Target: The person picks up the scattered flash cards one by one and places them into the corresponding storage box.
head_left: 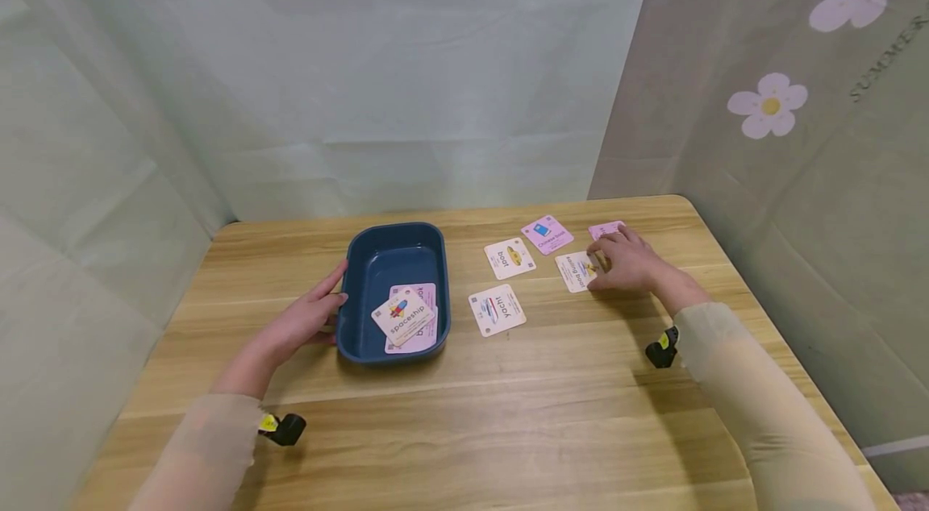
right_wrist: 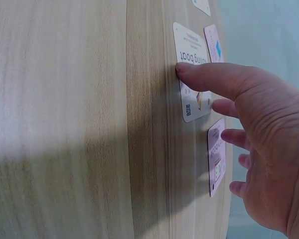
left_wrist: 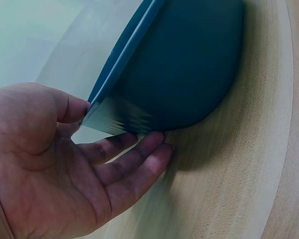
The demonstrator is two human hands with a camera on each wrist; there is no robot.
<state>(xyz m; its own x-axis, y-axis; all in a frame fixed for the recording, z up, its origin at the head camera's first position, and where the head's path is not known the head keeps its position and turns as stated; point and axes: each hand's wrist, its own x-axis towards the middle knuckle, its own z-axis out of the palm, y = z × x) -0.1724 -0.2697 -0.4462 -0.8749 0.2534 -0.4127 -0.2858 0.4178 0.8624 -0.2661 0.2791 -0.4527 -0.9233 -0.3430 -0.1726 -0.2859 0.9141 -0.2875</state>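
My left hand holds the left side of a dark blue tray, thumb at the rim and fingertips at the lower outer wall in the left wrist view. A white spaceship card lies in the tray over pink cards, partly hiding them. At the right, my right hand is over a white sailing boat card on the table. Thumb and index finger are at opposite edges of that card in the right wrist view. Behind this hand lies a pink card, partly covered in the head view.
Between tray and right hand, a white boat card, a white yacht card and a pink Chinese book card lie face up on the wooden table. Hanging cloth surrounds the table's back and sides.
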